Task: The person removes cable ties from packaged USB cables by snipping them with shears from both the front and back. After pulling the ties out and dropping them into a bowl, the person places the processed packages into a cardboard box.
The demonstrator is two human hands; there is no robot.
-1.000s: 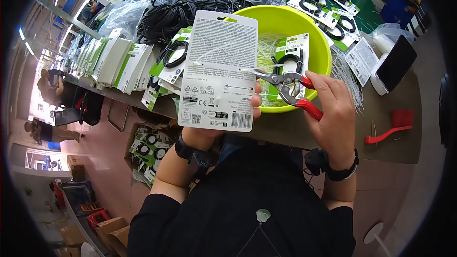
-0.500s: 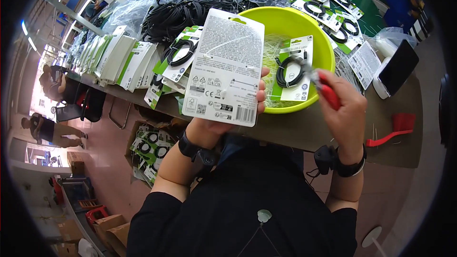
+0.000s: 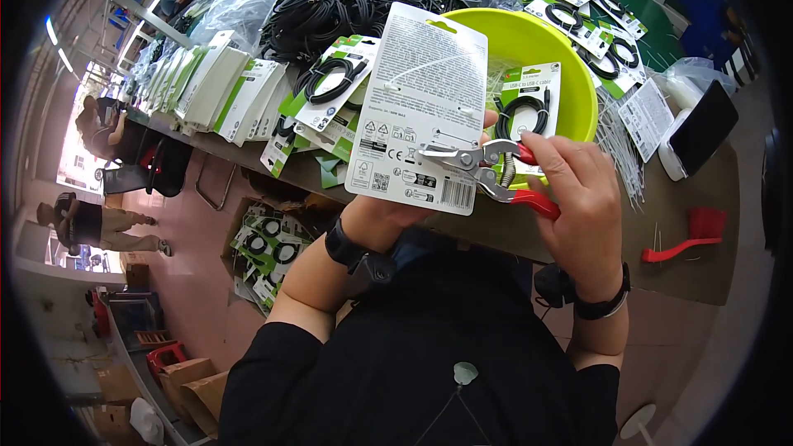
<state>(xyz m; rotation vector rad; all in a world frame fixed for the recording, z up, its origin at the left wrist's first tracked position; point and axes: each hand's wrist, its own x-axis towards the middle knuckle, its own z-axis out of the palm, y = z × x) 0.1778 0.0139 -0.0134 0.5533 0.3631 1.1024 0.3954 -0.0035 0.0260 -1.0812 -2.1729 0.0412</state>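
Observation:
My left hand [image 3: 395, 213] is closed round a white cable card [image 3: 417, 107] from behind, tilted with its printed back toward me. A thin pale plastic strand [image 3: 438, 68] crosses the upper part of the card. My right hand [image 3: 585, 202] grips red-handled pruning shears [image 3: 468, 158] with a coiled spring between the handles. The blades point left and lie over the lower printed part of the card; whether they touch it I cannot tell. Beyond the card, a second card with a coiled black cable [image 3: 526, 116] rests in a yellow-green basin [image 3: 583, 107].
Stacked cards [image 3: 239, 103] line the table's left, near bundled black cables [image 3: 330, 21] and plastic wrap. Finished-looking cable cards [image 3: 570, 16] lie at far right. A black-screened device [image 3: 702, 128] and a red brush [image 3: 702, 235] are at right. A box of cable cards [image 3: 268, 248] stands below.
The shears have moved left from over the basin to over the lower part of the card, and their blades now show clearly. My left hand still holds the card.

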